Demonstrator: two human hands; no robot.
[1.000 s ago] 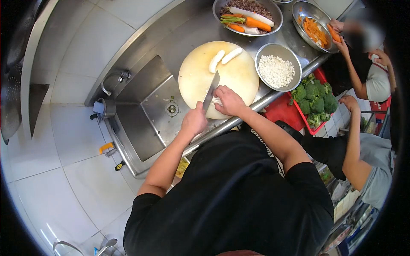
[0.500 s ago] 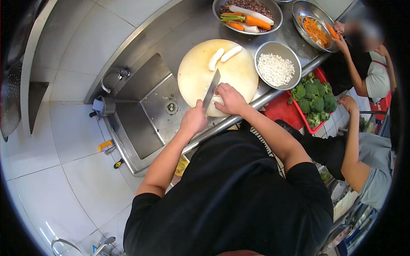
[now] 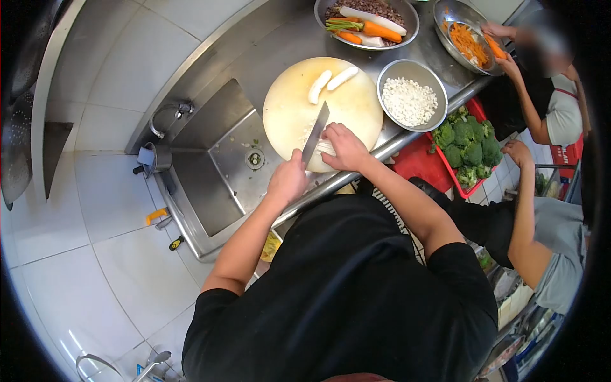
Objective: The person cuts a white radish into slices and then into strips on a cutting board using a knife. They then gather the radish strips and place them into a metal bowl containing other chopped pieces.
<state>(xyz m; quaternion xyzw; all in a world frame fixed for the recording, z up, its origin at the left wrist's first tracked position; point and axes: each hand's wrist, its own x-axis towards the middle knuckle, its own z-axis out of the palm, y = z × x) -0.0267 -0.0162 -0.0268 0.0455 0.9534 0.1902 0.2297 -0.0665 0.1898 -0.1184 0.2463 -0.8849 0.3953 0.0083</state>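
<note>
My left hand (image 3: 287,178) is closed around the handle of a kitchen knife (image 3: 315,134), whose blade points away from me over a round cutting board (image 3: 286,95). My right hand (image 3: 345,148) has its fingers bent over a cut length of white radish (image 3: 326,148) close to the blade, pressing it on the board. Small white bits lie by the knife. Two peeled white radish pieces, one (image 3: 319,87) left of the other (image 3: 343,77), rest toward the board's far side.
A steel bowl of diced white pieces (image 3: 410,102) stands right of the board. Behind is a bowl (image 3: 414,35) with carrots and radishes. A red crate (image 3: 487,118) holds broccoli. The sink (image 3: 219,172) lies left. Two people work at right; one holds a carrot (image 3: 494,46) over a bowl.
The view has shifted very slightly. Both my hands and the knife stay in nearly the same place on the board. A co-worker's hand by the carrot has moved a little.
</note>
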